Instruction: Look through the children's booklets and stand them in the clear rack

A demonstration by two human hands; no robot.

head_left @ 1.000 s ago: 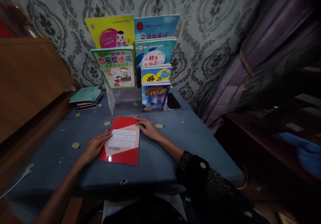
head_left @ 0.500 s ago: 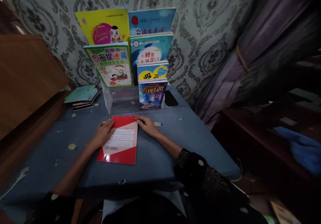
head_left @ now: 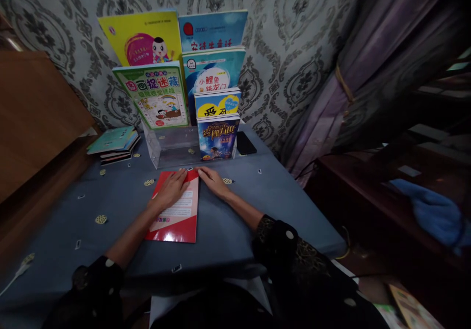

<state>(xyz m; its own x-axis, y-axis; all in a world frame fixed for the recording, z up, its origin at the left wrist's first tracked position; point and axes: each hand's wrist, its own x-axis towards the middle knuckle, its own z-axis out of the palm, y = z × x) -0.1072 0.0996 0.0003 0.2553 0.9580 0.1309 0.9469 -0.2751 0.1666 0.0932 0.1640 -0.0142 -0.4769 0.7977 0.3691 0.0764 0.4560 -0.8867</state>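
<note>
A red and pale pink book (head_left: 176, 228) lies flat on the table, its text panels facing up. My left hand (head_left: 171, 189) rests across its upper part, fingers stretched over the cover and palm down. At the book's top right corner, my right hand (head_left: 213, 179) touches the edge with its fingertips; its fingers lie close together and partly hide one another. Just behind the hands stands a clear acrylic book rack (head_left: 172, 157). It holds a green picture book (head_left: 156, 95), a yellow book (head_left: 142, 34), a dark blue book (head_left: 218, 140) and several other blue ones.
A stack of thin books (head_left: 114, 142) lies at the table's back left, beside a wooden panel (head_left: 40, 98). A black phone (head_left: 246, 143) lies right of the rack. A white cable (head_left: 18, 272) is at the left front. A purple curtain (head_left: 324, 108) hangs at the right.
My left hand has slid right and up across the book, from its left edge to over the top middle. My right hand stays at the top right corner. The view has shifted slightly.
</note>
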